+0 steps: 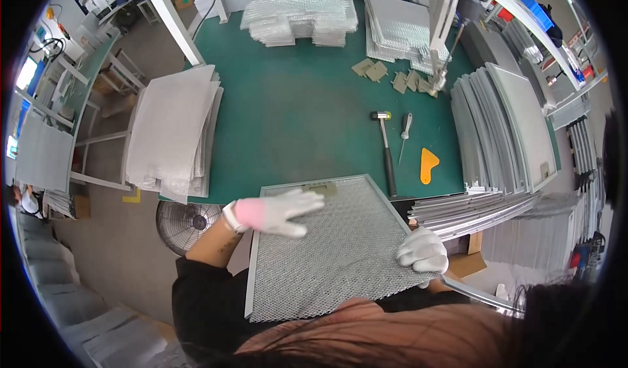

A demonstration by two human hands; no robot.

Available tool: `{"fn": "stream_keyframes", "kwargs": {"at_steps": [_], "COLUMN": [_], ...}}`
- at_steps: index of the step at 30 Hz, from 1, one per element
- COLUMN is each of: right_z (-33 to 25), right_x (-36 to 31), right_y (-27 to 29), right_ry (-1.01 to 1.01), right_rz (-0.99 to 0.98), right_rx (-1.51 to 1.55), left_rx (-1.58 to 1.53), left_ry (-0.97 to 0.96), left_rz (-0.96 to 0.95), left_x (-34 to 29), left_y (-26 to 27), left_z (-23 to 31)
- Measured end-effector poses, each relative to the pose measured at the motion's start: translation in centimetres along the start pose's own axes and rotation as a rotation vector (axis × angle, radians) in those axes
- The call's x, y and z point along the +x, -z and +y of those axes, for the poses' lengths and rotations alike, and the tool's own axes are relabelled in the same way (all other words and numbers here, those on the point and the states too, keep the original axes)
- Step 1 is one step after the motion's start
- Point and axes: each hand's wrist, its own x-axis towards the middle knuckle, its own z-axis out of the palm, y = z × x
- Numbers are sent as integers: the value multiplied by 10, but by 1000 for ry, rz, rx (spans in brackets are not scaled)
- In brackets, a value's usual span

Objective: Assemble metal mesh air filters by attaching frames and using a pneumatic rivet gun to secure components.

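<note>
Watching from afar, I see the left hand spread wide over the ten o'clock part of the mesh panel; whether its palm touches, I can't tell. The right hand is curled around the panel's three o'clock rim. The panel itself lies across the six o'clock edge of the green table, toward the wearer's body. A metal strip juts from beside the right fist toward four o'clock.

I judge the step to be seating mesh in its frame. I'd keep the right grip firm at that corner, press the mesh flat with the left palm, and tuck stray wires along the bare-looking six o'clock edge, since a bulge could snag. The mallet lies at one o'clock, within reach should a corner need tapping.
</note>
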Motion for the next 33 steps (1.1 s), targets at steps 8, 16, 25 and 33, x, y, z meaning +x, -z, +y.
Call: {"fn": "stream_keyframes", "kwargs": {"at_steps": [8, 16, 25, 33], "right_z": [-7, 47, 51, 15], "right_x": [-2, 83, 68, -10], "right_y": [-1, 19, 5, 7], "right_ry": [-109, -286, -246, -108], "right_rz": [23, 422, 560, 122], "right_rx": [-127, -382, -219, -2], "left_rx": [150, -137, 1, 107], "left_ry": [105, -978, -952, -189], "left_rz": [10, 736, 789, 301], "left_x": [22, -44, -33, -43], "left_y": [16, 53, 39, -11], "left_z": [-17, 51, 67, 24]}}
